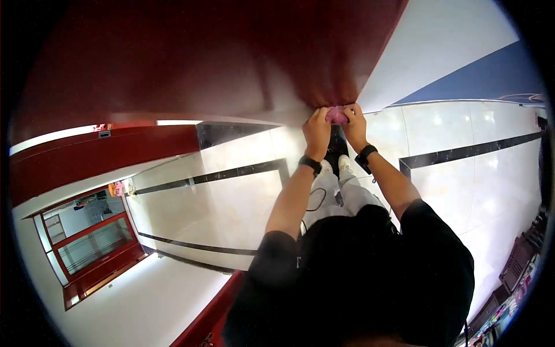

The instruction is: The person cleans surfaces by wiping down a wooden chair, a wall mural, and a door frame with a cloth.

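Observation:
Between both hands is a crumpled pink cloth [337,115]. My left hand [317,132] grips its left side with curled fingers, and my right hand [355,127] grips the right side. Both arms stretch forward, with a dark band on each wrist. The cloth is close to the edge of a glossy dark red panel [202,63], which reflects the hands faintly. Whether the cloth touches the panel I cannot tell.
Pale floor tiles [370,144] with black border strips surround my feet. A white and blue wall [474,75] stands right of the panel. At left are a red door frame [104,153] and a red-framed glass door [89,243]. Dark furniture [514,263] lines the far right.

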The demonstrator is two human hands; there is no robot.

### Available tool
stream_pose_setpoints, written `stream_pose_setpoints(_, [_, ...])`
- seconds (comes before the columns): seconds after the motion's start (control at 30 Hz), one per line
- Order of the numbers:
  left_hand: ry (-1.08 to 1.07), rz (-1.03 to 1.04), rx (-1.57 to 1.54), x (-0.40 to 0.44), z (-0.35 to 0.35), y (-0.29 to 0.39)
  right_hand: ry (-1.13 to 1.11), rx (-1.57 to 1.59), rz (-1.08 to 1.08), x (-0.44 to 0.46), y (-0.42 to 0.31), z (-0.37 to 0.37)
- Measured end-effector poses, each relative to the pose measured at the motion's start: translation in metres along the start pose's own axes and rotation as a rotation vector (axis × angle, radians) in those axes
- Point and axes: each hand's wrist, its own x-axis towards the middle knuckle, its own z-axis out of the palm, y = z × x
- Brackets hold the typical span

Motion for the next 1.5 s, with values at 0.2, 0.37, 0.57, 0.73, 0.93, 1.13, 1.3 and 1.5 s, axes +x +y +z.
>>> stream_pose_setpoints(0.2, [0.066,-0.042,-0.127,-0.004,-0.026,0.012,0.084,0.119,-0.155,0.012,-0.023,-0.006])
stream_pose_setpoints(0.37, [0.368,0.297,-0.326,0.028,-0.098,0.071,0.236,0.110,-0.405,0.063,-0.100,-0.064])
stream_pose_setpoints(0.57, [0.677,0.632,-0.375,0.086,-0.175,0.159,0.436,0.034,-0.605,0.133,-0.191,-0.154])
stream_pose_setpoints(0.73, [0.690,0.630,-0.474,0.094,-0.178,0.172,0.528,0.127,-0.625,0.139,-0.195,-0.155])
stream_pose_setpoints(0.93, [0.541,0.441,-0.373,0.056,-0.122,0.118,0.377,0.039,-0.473,0.091,-0.141,-0.107])
stream_pose_setpoints(1.13, [0.336,0.179,-0.285,0.013,-0.064,0.044,0.143,-0.044,-0.238,0.040,-0.079,-0.042])
stream_pose_setpoints(1.3, [0.338,-0.027,-0.295,0.001,-0.096,0.006,0.022,-0.067,-0.362,0.038,-0.109,0.000])
stream_pose_setpoints(1.5, [0.642,0.179,-0.269,0.031,-0.209,-0.001,0.089,0.024,-0.488,0.075,-0.232,0.014])
